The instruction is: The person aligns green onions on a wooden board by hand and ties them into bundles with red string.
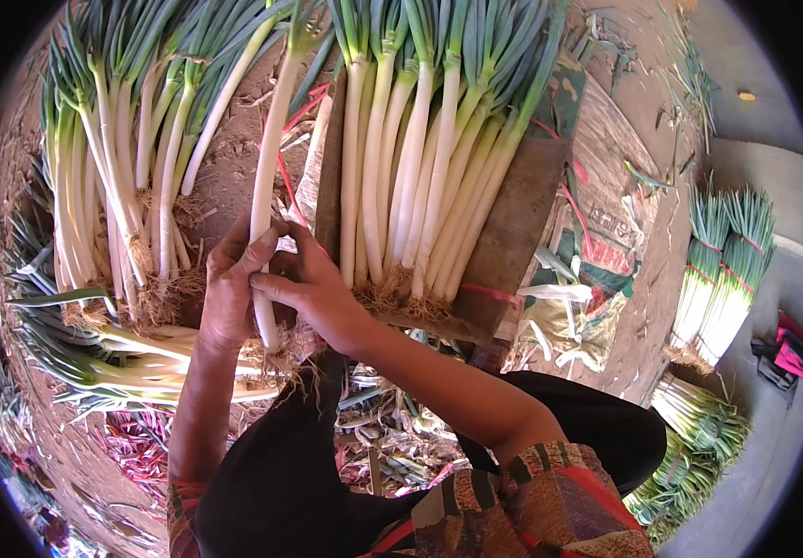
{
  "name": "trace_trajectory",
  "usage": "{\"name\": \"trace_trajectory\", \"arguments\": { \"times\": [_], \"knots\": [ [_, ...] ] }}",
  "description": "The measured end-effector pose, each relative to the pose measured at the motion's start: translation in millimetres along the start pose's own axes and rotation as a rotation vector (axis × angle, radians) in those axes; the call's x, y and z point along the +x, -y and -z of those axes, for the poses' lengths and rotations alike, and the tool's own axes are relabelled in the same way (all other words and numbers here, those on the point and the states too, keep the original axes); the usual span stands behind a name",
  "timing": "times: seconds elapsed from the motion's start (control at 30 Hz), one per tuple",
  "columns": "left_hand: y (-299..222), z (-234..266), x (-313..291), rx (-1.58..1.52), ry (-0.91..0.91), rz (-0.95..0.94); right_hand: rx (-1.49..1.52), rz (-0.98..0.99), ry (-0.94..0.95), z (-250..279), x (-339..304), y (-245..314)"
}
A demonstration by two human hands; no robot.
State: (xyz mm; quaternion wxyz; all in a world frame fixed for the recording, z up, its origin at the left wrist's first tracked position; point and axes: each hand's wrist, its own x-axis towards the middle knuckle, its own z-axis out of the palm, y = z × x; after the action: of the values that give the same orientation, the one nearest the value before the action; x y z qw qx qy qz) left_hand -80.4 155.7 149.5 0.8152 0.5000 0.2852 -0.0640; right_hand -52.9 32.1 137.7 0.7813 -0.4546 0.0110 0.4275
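A single long green onion point(271, 167) stands nearly upright before me, leafy top away from me, its root tuft hanging low by my knee. My left hand point(231, 288) is wrapped round its white stalk from the left. On the right, my right hand point(318, 290) has its thumb and fingers closed on the same stalk, at the same height. Just right of it, a row of trimmed-looking white green onions point(411, 177) lies on a dark board point(524, 219), roots toward me. To the left leans a heap of loose green onions point(122, 186) with brown roots.
More green onions point(132, 358) lie crosswise at lower left, near red ties point(136, 446). Tied bundles point(722, 279) stand at right, with further bundles point(699, 446) below. Flattened sacks point(606, 177) and peeled scraps point(550, 298) cover ground beside the board. Leaf litter point(388, 432) lies between my knees.
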Motion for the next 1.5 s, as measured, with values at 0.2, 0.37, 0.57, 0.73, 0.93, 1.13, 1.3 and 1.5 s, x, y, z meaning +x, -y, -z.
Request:
{"name": "trace_trajectory", "arguments": {
  "times": [0.2,0.37,0.57,0.73,0.93,1.13,1.3,1.5],
  "knots": [
    [-56,-61,-29,0.064,0.138,-0.289,0.061,0.298,0.136,-16,-31,75],
    [-49,-90,2,0.311,0.237,-0.631,-0.199,0.438,-0.053,18,-45,129],
    [81,-82,44,0.904,0.211,-0.36,-0.699,0.49,-0.694,149,-28,109],
    [154,-90,40,1.314,0.22,-0.439,-1.152,0.118,-0.864,191,-41,-18],
    [139,-102,45,1.217,0.152,-0.089,-0.989,-0.071,-0.741,193,-38,5],
    [152,-95,41,1.243,0.151,-0.206,-1.167,-0.008,-0.738,237,-12,42],
    [162,-100,40,1.247,0.197,-0.227,-0.937,-0.026,-0.872,292,46,95],
    [160,-84,43,1.208,0.186,-0.16,-1.449,0.044,-0.804,234,72,71]
  ]
}}
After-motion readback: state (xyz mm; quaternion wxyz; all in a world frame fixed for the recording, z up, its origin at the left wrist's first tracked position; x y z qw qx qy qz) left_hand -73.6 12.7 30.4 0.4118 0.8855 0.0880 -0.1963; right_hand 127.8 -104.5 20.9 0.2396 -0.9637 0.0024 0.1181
